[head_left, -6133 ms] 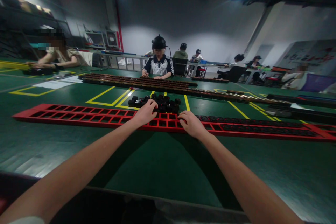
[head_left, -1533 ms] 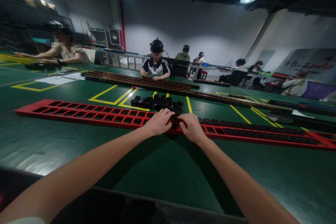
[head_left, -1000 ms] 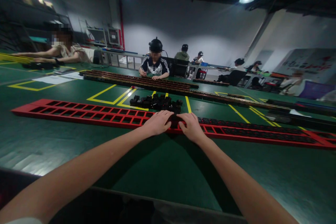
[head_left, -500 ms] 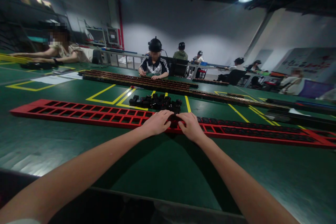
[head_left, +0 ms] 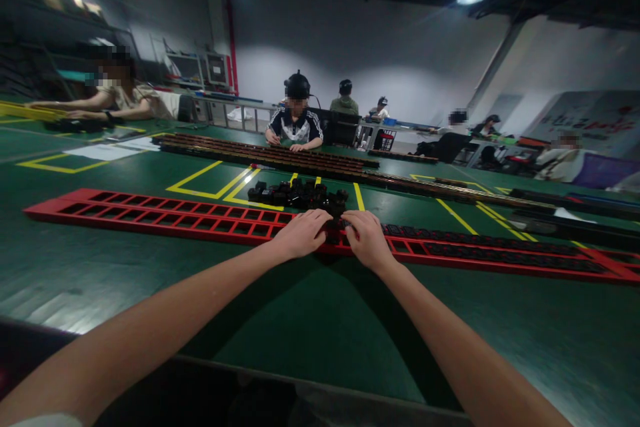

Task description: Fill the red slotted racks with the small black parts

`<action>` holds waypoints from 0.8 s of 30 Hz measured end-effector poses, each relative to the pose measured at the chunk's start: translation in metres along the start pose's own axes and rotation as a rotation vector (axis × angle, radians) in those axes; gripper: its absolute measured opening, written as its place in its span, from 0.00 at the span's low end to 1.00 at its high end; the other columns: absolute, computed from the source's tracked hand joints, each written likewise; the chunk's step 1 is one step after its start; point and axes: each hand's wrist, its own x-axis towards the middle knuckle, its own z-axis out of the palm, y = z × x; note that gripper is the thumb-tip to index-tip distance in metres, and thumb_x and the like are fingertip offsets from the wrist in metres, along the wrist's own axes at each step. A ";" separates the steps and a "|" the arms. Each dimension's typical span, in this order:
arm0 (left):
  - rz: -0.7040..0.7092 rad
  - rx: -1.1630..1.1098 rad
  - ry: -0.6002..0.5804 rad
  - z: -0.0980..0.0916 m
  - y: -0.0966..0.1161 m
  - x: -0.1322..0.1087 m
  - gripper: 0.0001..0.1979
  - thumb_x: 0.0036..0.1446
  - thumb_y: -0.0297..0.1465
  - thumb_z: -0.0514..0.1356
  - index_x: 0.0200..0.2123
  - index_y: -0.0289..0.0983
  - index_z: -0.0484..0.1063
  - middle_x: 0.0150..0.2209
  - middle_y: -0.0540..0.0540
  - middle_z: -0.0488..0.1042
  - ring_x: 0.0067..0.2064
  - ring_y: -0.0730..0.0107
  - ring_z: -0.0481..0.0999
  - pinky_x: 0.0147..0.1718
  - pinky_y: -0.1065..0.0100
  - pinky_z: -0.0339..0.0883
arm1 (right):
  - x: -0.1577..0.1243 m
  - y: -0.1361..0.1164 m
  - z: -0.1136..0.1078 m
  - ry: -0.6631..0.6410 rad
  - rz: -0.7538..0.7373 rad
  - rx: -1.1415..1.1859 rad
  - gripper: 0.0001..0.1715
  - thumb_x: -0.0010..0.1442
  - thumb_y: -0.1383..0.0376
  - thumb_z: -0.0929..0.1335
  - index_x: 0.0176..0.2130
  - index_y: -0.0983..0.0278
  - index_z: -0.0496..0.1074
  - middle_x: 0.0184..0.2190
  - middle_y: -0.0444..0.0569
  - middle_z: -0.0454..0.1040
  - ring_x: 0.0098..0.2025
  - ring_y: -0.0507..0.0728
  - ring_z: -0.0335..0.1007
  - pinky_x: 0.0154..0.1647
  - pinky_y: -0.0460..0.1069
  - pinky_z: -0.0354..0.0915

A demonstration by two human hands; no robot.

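A long red frame (head_left: pixel 165 221) with two rows of rectangular openings lies across the green table. Both hands are over its middle, close together. My left hand (head_left: pixel 303 233) rests on the frame with fingers bent and thumb drawn in; its fingertips reach dark parts, and what they grip is hidden. My right hand (head_left: pixel 367 237) is curled, its thumb and fingers close together around something dark too small to name. Beyond the hands sits a pile of small black parts (head_left: pixel 300 194). Black pieces (head_left: pixel 510 257) fill openings on the frame's right side; the left openings show bare.
Long dark rails (head_left: pixel 270 155) lie across the table farther back. Yellow tape lines (head_left: pixel 195 180) mark the green surface. White papers (head_left: pixel 107 150) lie at the back left. A co-worker (head_left: pixel 295 120) sits opposite, another person (head_left: pixel 125 97) at the left, and several others farther back.
My right hand has moved slightly right, and its thumb and fingers have curled closer together. My left hand stays almost in place.
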 end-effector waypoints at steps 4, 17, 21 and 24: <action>0.027 0.026 -0.006 0.001 -0.002 0.000 0.22 0.63 0.28 0.54 0.60 0.37 0.65 0.62 0.41 0.68 0.63 0.59 0.66 0.63 0.56 0.61 | 0.000 -0.001 0.000 0.000 -0.014 -0.018 0.19 0.64 0.71 0.62 0.51 0.64 0.75 0.54 0.57 0.76 0.58 0.63 0.68 0.62 0.63 0.59; 0.053 0.019 -0.038 -0.002 -0.006 0.004 0.19 0.64 0.32 0.56 0.57 0.38 0.71 0.60 0.42 0.72 0.63 0.61 0.68 0.62 0.57 0.62 | -0.001 -0.002 0.002 -0.276 0.069 -0.050 0.17 0.66 0.66 0.63 0.52 0.59 0.74 0.54 0.53 0.76 0.58 0.64 0.66 0.65 0.72 0.47; 0.048 0.023 -0.066 -0.004 -0.010 0.009 0.19 0.64 0.33 0.57 0.57 0.41 0.72 0.56 0.44 0.75 0.59 0.61 0.72 0.60 0.59 0.64 | -0.001 -0.001 0.001 -0.289 0.071 -0.057 0.18 0.66 0.67 0.63 0.53 0.60 0.74 0.55 0.53 0.76 0.59 0.63 0.67 0.65 0.68 0.49; 0.089 0.023 -0.105 -0.007 -0.013 0.011 0.18 0.65 0.35 0.56 0.57 0.41 0.72 0.57 0.44 0.75 0.60 0.61 0.72 0.61 0.60 0.63 | -0.001 -0.001 0.001 -0.299 0.073 -0.063 0.18 0.66 0.67 0.63 0.53 0.61 0.74 0.55 0.53 0.76 0.59 0.63 0.66 0.66 0.67 0.48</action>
